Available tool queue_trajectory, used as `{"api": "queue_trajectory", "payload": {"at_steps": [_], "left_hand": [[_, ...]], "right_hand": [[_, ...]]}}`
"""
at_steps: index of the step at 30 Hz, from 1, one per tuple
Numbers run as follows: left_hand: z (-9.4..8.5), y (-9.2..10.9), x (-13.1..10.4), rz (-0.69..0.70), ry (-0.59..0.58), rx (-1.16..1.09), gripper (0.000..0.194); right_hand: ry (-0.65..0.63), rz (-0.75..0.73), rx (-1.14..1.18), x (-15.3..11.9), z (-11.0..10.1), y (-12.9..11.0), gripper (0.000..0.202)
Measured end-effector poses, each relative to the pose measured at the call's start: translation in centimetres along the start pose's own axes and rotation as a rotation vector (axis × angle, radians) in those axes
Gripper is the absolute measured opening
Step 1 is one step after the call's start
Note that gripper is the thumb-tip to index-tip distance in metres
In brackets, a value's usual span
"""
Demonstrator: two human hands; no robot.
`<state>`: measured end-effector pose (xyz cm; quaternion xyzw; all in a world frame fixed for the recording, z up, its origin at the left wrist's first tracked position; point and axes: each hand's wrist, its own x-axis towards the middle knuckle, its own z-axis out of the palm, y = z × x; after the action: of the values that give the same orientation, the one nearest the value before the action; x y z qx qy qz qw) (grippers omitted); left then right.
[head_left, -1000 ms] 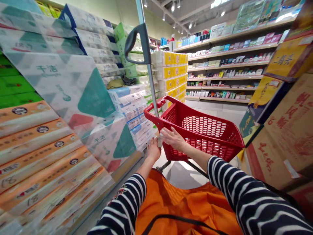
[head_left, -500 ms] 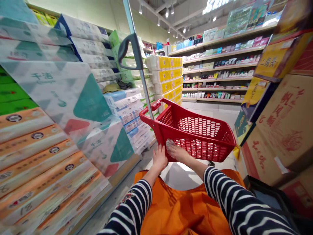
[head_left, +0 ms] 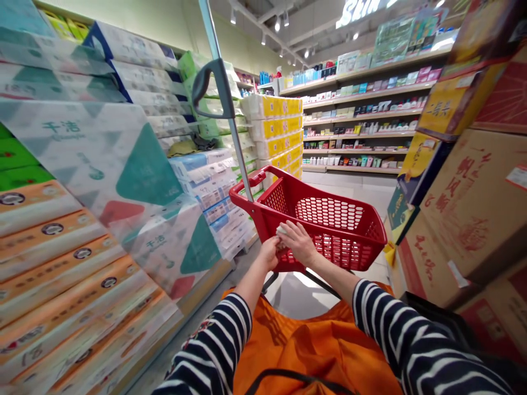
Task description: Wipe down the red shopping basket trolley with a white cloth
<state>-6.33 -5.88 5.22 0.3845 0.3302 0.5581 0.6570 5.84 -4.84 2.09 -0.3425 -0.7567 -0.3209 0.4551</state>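
A pale, crumpled cloth (head_left: 281, 231) lies between my hands, in front of the side wall of a red shopping basket (head_left: 263, 215) on a wheeled frame. My right hand (head_left: 302, 244) covers much of the cloth, its fingers held together and stretched over it. Lower and to the left, my left hand (head_left: 269, 253) is closed with bent fingers at the cloth's edge; its fingertips are partly hidden. The basket's interior shows no goods. A metal pole with a grey loop handle (head_left: 227, 90) rises in front of the basket's left end.
Packs of tissue (head_left: 53, 274) are stacked high on my left. Cardboard cartons (head_left: 461, 192) stand close on the right. Yellow-and-white packs (head_left: 284, 129) rise behind the basket, with cosmetics shelves (head_left: 362, 131) beyond. An orange apron (head_left: 308, 351) covers my lap.
My left hand's fingers have gone from lying flat on the basket's side to bending at the cloth. My right hand has risen slightly and turned. The view has shifted a little to the right.
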Motion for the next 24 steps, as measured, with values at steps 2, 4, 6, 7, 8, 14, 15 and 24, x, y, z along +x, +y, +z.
{"api": "queue_trajectory", "payload": {"at_steps": [2, 4, 6, 7, 8, 14, 15, 24], "left_hand": [[0.2, 0.0, -0.4, -0.067, -0.040, -0.033, 0.013], [0.2, 0.0, -0.8, -0.109, -0.115, -0.007, 0.019], [0.0, -0.1, -0.8, -0.125, -0.184, 0.050, 0.026], [-0.1, -0.1, -0.7, -0.124, -0.200, 0.079, 0.031], [-0.4, -0.1, -0.5, -0.111, -0.188, 0.100, 0.035], [-3.0, 0.0, 1.5, 0.274, 0.172, 0.594, 0.019], [-3.5, -0.2, 1.6, 0.310, 0.181, 0.709, 0.013], [-4.8, -3.8, 0.2, 0.407, 0.076, 1.685, 0.055]], "right_hand": [[-0.103, -0.007, -0.047, -1.2, 0.6, -0.3, 0.053], [-0.155, 0.038, -0.054, -2.0, 1.1, -0.3, 0.062], [-0.155, 0.029, -0.051, -2.0, 1.4, 0.3, 0.051], [-0.140, -0.009, -0.049, -1.7, 1.3, 0.8, 0.041], [-0.120, -0.070, -0.046, -1.0, 1.1, 1.4, 0.034], [0.024, -0.182, -0.130, 4.2, -0.6, 3.6, 0.034], [0.013, -0.181, -0.138, 4.4, -0.3, 3.6, 0.034], [-0.204, -0.328, -0.118, -4.6, 3.9, 2.6, 0.026]]}}
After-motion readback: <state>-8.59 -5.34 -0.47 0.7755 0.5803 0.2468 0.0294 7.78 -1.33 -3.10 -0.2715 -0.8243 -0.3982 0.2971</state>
